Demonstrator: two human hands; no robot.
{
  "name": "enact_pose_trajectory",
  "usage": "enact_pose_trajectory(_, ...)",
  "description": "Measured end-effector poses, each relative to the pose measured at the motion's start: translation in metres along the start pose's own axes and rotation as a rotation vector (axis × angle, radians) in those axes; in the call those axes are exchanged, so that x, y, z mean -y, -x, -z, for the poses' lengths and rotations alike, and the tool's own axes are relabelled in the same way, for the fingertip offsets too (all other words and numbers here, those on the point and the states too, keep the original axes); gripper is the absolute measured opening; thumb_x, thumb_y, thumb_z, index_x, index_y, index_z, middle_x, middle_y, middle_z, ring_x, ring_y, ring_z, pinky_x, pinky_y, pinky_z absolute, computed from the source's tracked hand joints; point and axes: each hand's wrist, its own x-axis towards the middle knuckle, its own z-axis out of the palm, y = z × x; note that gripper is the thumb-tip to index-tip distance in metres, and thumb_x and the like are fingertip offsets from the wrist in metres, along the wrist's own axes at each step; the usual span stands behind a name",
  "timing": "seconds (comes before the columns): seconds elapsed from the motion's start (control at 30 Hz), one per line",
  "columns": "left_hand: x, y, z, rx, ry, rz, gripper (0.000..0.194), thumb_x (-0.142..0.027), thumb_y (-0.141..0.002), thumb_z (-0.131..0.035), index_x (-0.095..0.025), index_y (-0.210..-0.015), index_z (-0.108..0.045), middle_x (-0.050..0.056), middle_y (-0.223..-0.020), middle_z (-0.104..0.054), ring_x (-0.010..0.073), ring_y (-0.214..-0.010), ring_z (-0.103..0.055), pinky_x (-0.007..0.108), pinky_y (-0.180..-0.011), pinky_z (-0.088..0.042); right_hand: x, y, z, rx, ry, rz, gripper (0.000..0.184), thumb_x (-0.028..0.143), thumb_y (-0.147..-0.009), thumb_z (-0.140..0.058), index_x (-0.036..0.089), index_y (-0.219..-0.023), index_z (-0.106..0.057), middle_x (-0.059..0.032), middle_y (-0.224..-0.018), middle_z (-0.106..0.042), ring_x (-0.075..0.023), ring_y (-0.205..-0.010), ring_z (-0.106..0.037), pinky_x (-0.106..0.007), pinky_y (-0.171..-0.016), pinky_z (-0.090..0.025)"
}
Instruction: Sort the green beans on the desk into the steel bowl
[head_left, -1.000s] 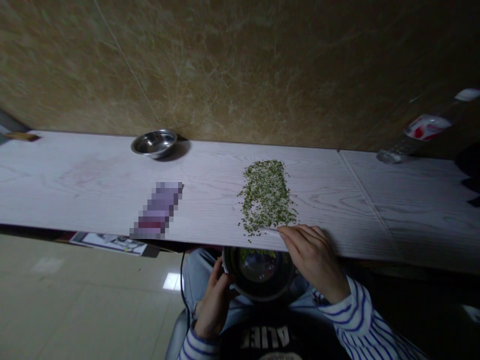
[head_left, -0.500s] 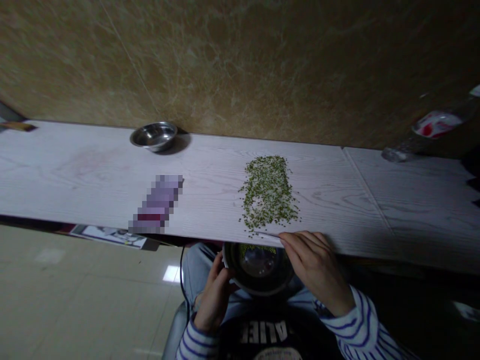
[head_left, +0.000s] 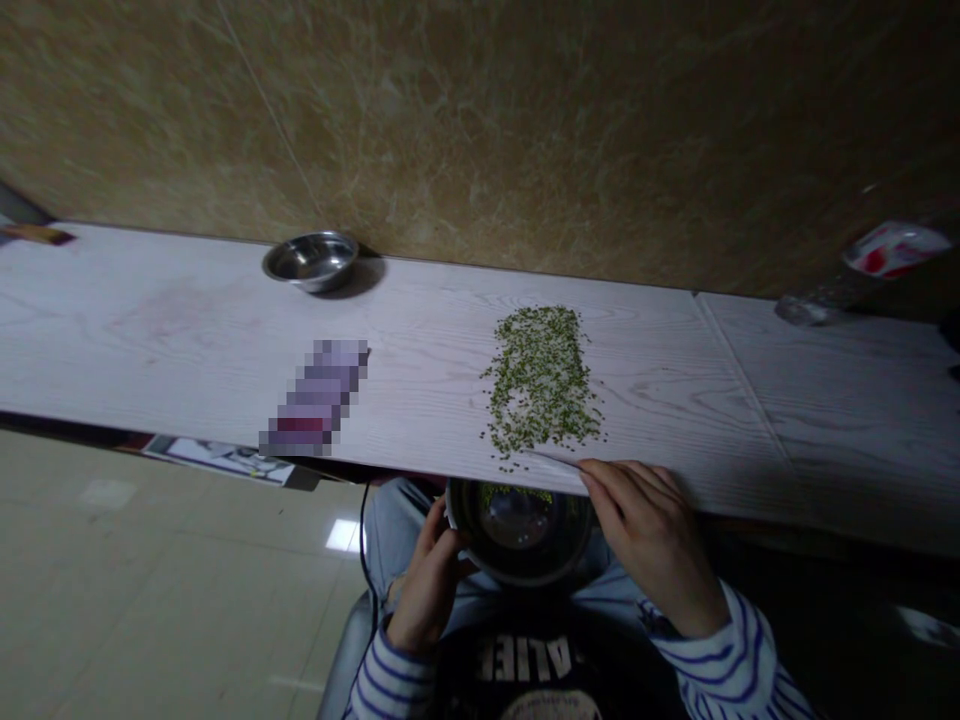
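Note:
My left hand (head_left: 430,580) grips the left rim of a round metal bowl (head_left: 551,560), held over my lap under the table's front edge. Some green grains show inside the bowl near its far side. In my right hand (head_left: 651,530), pinched between thumb and fingers, is a thin, pale, blade-like tool (head_left: 553,461); its exact kind is unclear. The tool lies low over the tabletop, its tip at the near edge of a spread of small green beans (head_left: 540,380). These beans form a loose, roughly rectangular layer with stray ones around it.
A small steel bowl (head_left: 311,262) stands by the wall on the white wood-grain table (head_left: 427,370). A pixelated purple flat object (head_left: 319,395) lies near the front edge. To the right, a clear plastic bottle (head_left: 862,272) with a red-and-white label is by the wall.
My right hand and the thin tool have shifted slightly right, and the tool's tip is now closer to the beans' near edge. My left hand still holds the bowl.

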Motion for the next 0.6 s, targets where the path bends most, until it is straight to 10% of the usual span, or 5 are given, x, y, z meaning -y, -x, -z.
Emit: enact_pose_trajectory(0.6, 0.0012, -0.0013, -0.0011, -0.034, 0.028, -0.008, 0.061, -0.022, -0.069, -0.065, -0.024, -0.129, -0.054, 0.006, -0.112, -0.064, 0.0197, -0.087, -0.058, 0.028, -0.063, -0.047, 0.0019, -0.0009, -0.0043, -0.003, 0.011, 0.010, 0.011, 0.014, -0.094, -0.053, 0.017, -0.101, -0.062, -0.0046, -0.085, -0.070, -0.0176, -0.079, -0.062, -0.032, -0.074, -0.039)
